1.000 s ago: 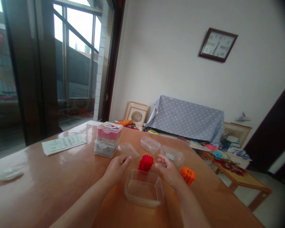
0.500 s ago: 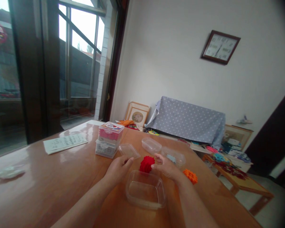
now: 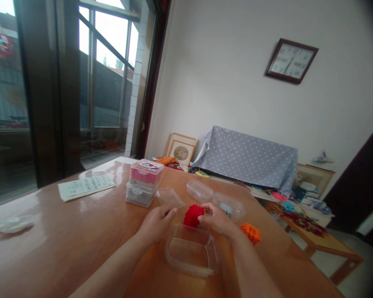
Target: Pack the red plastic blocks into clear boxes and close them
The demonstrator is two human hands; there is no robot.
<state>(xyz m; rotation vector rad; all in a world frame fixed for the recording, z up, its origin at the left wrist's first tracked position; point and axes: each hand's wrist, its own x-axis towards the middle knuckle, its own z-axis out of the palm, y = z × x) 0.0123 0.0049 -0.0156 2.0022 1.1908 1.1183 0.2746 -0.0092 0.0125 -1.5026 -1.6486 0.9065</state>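
My right hand [image 3: 219, 219] has its thumb and fingers closed around the right side of a red stack of gear-shaped plastic pieces [image 3: 192, 216]. To the left of the stack, my left hand [image 3: 158, 223] is loosely curled, thumb close to the fingers, with nothing visible in it. Between my forearms, just in front of the red stack, sits a clear plastic tub [image 3: 192, 252]. An orange stack of similar pieces [image 3: 251, 233] lies right of my right wrist. Behind that hand, a clear container [image 3: 238, 209] holds pale blue gear-shaped pieces [image 3: 226, 209].
A clear lid [image 3: 170, 198] lies beyond my left hand, beside two stacked lidded boxes [image 3: 144, 182]. Another clear container [image 3: 199, 190] stands farther back. A written sheet [image 3: 87, 187] and a crumpled plastic bag [image 3: 10, 224] lie on the left of the wooden table [image 3: 90, 231].
My right hand's fingers have closed in on the red stack. My left hand stays nearly in place, and the view has shifted slightly.
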